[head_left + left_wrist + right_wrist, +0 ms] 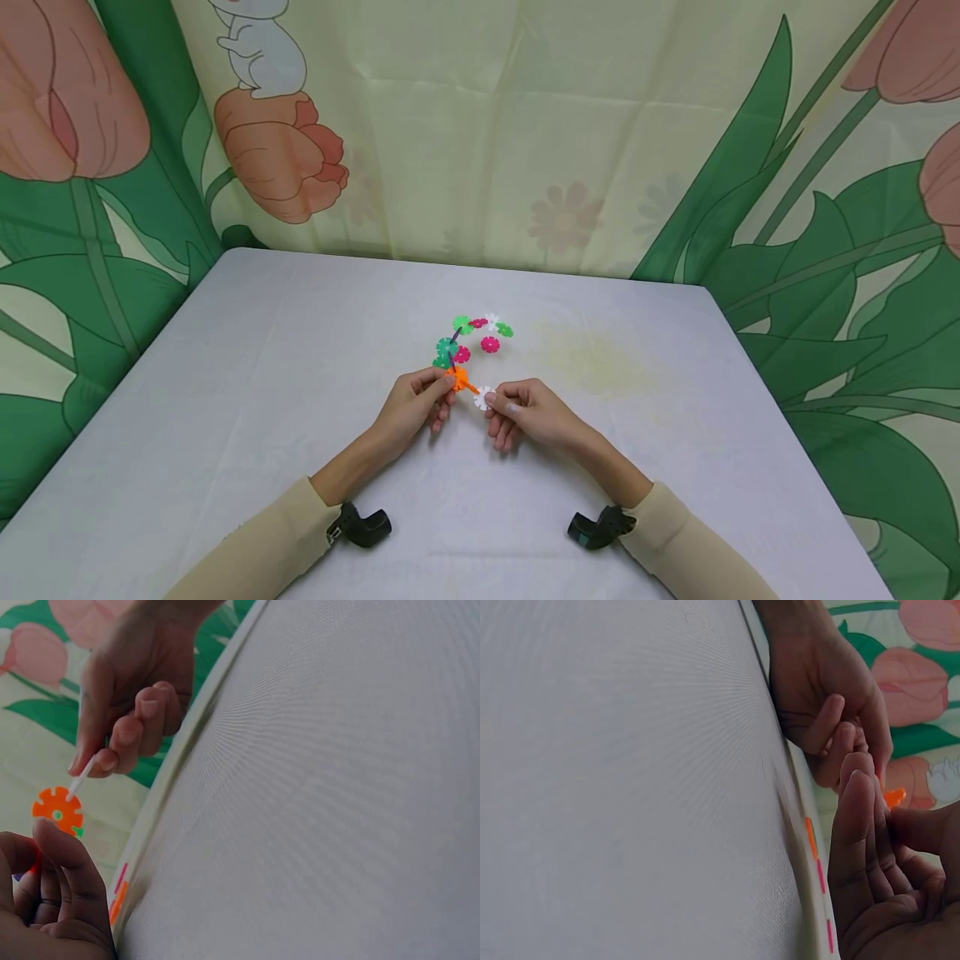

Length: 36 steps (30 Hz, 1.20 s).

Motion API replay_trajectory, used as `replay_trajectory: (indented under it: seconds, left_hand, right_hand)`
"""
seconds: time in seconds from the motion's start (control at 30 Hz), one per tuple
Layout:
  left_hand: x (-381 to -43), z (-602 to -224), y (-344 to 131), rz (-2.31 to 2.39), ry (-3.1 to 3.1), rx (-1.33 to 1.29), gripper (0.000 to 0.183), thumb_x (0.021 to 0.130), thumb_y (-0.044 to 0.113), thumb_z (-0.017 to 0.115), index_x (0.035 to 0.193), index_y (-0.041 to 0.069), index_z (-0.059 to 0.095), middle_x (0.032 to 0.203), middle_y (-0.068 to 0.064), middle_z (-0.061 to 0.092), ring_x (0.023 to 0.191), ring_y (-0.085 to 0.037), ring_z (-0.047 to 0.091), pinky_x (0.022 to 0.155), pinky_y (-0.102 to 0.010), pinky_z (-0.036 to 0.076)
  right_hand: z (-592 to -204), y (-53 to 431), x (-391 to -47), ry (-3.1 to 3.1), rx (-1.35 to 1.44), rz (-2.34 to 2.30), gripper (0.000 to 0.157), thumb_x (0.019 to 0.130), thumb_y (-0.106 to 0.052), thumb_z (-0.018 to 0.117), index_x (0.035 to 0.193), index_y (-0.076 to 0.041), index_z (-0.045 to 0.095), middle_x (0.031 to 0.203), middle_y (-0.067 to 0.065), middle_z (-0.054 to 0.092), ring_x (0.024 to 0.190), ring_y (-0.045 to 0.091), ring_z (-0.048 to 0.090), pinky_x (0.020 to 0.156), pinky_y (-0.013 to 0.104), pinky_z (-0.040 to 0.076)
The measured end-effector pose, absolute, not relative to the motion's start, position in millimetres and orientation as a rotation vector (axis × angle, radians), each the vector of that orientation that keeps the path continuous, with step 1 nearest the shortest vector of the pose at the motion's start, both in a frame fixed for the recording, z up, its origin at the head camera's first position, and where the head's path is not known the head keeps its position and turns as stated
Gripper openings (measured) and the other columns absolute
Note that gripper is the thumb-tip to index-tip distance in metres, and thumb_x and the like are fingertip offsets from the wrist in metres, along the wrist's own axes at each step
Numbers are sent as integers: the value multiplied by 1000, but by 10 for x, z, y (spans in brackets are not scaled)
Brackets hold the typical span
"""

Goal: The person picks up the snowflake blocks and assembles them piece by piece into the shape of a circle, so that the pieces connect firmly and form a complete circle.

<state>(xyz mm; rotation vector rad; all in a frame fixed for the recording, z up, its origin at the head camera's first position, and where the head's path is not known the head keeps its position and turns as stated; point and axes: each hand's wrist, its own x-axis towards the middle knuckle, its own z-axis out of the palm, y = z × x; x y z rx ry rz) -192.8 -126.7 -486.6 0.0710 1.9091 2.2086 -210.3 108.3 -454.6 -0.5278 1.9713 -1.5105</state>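
Note:
My left hand (417, 398) pinches a curved chain of notched plastic discs at an orange disc (458, 379). A second orange disc (58, 811) sticks out past the thumb, its notched face showing in the left wrist view. Between thumb and fingers, my right hand (534, 414) pinches a white notched disc (482, 399). The white disc's edge sits right at a notch of that second orange disc. Beyond the left hand the chain runs through teal (447, 347), purple, light green (462, 324), pink and white discs to a green disc (505, 331).
Loose pink discs (490, 344) lie on the white-covered table (262, 400) inside the chain's curve. An orange disc (811, 838) lies flat near them in the right wrist view. A printed floral curtain (450, 150) hangs behind the table.

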Motion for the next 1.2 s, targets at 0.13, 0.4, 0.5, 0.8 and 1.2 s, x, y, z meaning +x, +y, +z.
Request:
replay_trajectory:
  seconds: [0.13,0.4,0.5,0.8,1.2]
  left_hand:
    - [-1928,-4875,-1270,2211,1902,72,25,108,15,57,112,-9,62,79,1,62,59,-10,53,50,-20,48]
    - [-1920,-4866,-1274,2217,1904,93,28,108,15,58,111,-13,60,77,2,62,58,-9,52,50,-19,48]
    - [-1918,-4860,-1273,2213,1913,92,28,107,14,58,111,-14,59,76,2,62,58,-8,52,50,-19,48]
    - [-1916,-4860,-1276,2194,1935,87,28,107,14,58,109,-14,59,75,3,62,58,-8,52,50,-19,48]
    - [-1921,-4863,-1279,2180,1948,86,27,107,14,59,107,-13,61,75,3,61,58,-8,51,50,-19,47]
  right_hand:
    - [-4560,1080,-2101,1972,-526,-1517,36,109,-21,59,104,14,63,79,8,73,61,13,71,62,27,62]
    - [-4567,1080,-2096,1986,-542,-1524,38,109,-22,59,100,15,62,79,12,73,60,14,70,61,28,62]
    - [-4570,1074,-2095,1988,-534,-1525,36,109,-21,59,99,13,62,78,9,73,59,13,70,61,28,62]
    - [-4572,1067,-2097,1984,-542,-1538,35,110,-19,58,99,14,62,79,10,73,59,13,69,60,27,62]
    - [-4582,1061,-2092,1970,-553,-1539,34,110,-18,57,100,14,62,79,9,72,59,11,68,60,25,61]
